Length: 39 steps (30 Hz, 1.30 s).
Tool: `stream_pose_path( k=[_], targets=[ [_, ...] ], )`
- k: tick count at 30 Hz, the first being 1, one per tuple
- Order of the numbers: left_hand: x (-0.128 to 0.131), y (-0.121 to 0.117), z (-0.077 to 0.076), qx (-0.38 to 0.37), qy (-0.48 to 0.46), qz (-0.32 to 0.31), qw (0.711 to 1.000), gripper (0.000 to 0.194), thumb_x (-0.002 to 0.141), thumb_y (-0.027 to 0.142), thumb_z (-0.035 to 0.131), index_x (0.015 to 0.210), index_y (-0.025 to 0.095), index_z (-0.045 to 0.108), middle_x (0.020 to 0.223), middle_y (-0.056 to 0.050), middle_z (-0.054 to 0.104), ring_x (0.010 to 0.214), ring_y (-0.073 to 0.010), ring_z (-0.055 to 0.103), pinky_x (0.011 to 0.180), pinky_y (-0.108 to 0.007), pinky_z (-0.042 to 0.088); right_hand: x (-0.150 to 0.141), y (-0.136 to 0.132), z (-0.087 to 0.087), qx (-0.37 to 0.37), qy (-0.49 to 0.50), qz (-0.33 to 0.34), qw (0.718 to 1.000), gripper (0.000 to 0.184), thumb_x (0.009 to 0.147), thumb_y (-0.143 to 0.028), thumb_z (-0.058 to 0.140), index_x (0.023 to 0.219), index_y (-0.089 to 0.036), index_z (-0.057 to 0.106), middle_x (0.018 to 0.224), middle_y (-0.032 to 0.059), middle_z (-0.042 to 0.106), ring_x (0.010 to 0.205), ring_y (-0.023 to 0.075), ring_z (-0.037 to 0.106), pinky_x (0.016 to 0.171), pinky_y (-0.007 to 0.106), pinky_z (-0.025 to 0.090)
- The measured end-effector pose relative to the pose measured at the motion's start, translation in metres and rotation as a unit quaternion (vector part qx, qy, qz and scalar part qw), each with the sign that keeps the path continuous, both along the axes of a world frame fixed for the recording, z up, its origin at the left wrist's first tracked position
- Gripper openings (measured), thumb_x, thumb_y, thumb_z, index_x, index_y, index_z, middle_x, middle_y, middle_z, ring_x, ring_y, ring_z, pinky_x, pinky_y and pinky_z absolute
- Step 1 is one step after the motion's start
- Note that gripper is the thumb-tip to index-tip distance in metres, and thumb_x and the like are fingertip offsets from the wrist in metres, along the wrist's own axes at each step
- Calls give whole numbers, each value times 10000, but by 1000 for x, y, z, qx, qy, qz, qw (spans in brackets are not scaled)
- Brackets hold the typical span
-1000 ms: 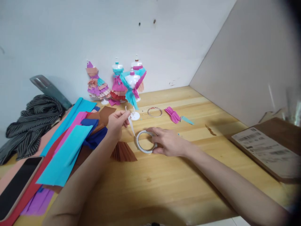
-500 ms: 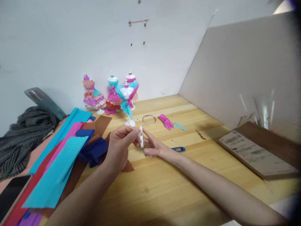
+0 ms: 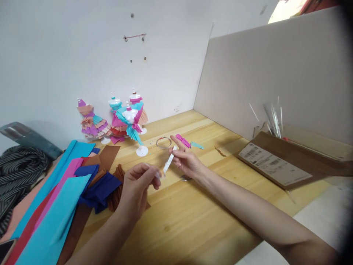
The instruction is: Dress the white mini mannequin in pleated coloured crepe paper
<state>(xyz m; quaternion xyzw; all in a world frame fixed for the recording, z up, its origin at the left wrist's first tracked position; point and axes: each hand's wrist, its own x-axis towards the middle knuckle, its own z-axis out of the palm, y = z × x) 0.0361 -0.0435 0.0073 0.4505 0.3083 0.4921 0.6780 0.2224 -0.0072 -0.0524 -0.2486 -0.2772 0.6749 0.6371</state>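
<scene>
A narrow white strip (image 3: 168, 162) slants down from the thumb and fingers of my right hand (image 3: 188, 161), which pinches its upper end. Just left of the strip's lower end is my left hand (image 3: 140, 186), thumb and forefinger pressed together. Whatever is between those fingertips is too small to make out. Beyond my hands a small mannequin (image 3: 128, 115) on a round white base wears turquoise and magenta crepe paper. Partly under my right wrist lies a small tool (image 3: 185, 178), mostly hidden.
More paper-dressed mannequins (image 3: 95, 123) stand by the wall. Crepe paper sheets (image 3: 52, 217) and a striped cloth (image 3: 19, 180) cover the left side. A wire ring (image 3: 163, 142) and a magenta paper piece (image 3: 182, 140) lie behind my hands. A cardboard box (image 3: 275, 162) sits right.
My hands have moved apart, and the white strip now hangs tilted from my right hand instead of standing upright between both. The view has turned to the right.
</scene>
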Motion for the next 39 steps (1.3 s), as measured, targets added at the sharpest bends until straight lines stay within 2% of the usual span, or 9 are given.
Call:
stream_pose_path(
  k=[3, 6, 10, 13, 17, 20, 23, 28, 39],
  targets=[
    [-7, 5, 3, 31, -3, 36, 999, 207, 691, 299, 790, 597, 154, 677, 633, -5, 664, 505, -62, 560, 471, -155, 430, 15, 5, 8, 28, -6, -57, 998, 684, 623, -132, 766, 1245, -221, 495, 713, -32, 667, 436, 45, 430, 386, 146, 298],
    [-8, 7, 3, 38, 2, 47, 998, 202, 684, 299, 795, 608, 152, 680, 647, -10, 674, 513, -70, 576, 473, -158, 442, 25, 7, 14, 42, -7, -65, 997, 636, 633, -141, 753, 1220, -205, 517, 726, -25, 669, 444, 51, 440, 382, 158, 313],
    [-3, 8, 0, 10, -9, 65, 998, 246, 618, 318, 833, 577, 142, 667, 622, -9, 668, 475, -67, 562, 436, -152, 429, 30, 6, 17, 59, 3, -84, 995, 502, 647, -124, 717, 1124, -212, 585, 724, -29, 654, 458, 55, 428, 387, 174, 328],
    [0, 13, -4, -52, -34, 87, 994, 274, 551, 329, 862, 611, 130, 683, 637, -4, 672, 447, -47, 534, 396, -133, 393, 33, 4, 20, 74, 29, -107, 991, 356, 634, -100, 694, 959, -227, 624, 717, -43, 629, 489, 59, 453, 405, 175, 351],
    [0, 29, -13, -184, -90, 114, 972, 293, 512, 245, 874, 711, 131, 692, 639, 24, 667, 431, -17, 503, 364, -101, 342, 33, -7, 31, 99, 47, -119, 987, 258, 622, -74, 669, 819, -232, 620, 752, -45, 630, 538, 57, 488, 456, 169, 387],
    [-1, 41, -21, -213, -92, 137, 963, 277, 550, 184, 846, 767, 128, 683, 678, 10, 690, 435, -18, 520, 378, -103, 350, 27, -18, 41, 136, 41, -100, 985, 201, 607, -78, 672, 727, -218, 594, 688, -48, 593, 521, 64, 470, 438, 174, 361],
    [-3, 49, -26, -199, -87, 133, 967, 254, 582, 188, 827, 769, 121, 669, 658, 6, 675, 440, -30, 527, 387, -119, 344, 20, -26, 47, 151, 33, -68, 986, 198, 595, -97, 691, 631, -199, 525, 616, -46, 535, 496, 76, 449, 416, 191, 325],
    [-5, 53, -29, -170, -116, 119, 971, 265, 547, 193, 844, 707, 115, 648, 598, 27, 602, 467, -35, 504, 396, -127, 308, 15, -32, 45, 128, 27, -28, 991, 315, 570, -144, 732, 580, -198, 421, 542, -47, 404, 467, 92, 390, 392, 218, 237],
    [-6, 49, -32, -93, -162, 33, 982, 300, 552, 296, 850, 665, 137, 622, 675, 7, 606, 504, -41, 468, 420, -151, 299, 7, -38, 41, 58, 1, -27, 998, 362, 611, -187, 652, 607, -252, 296, 479, -78, 134, 463, 118, 56, 392, 268, 81]
  ],
)
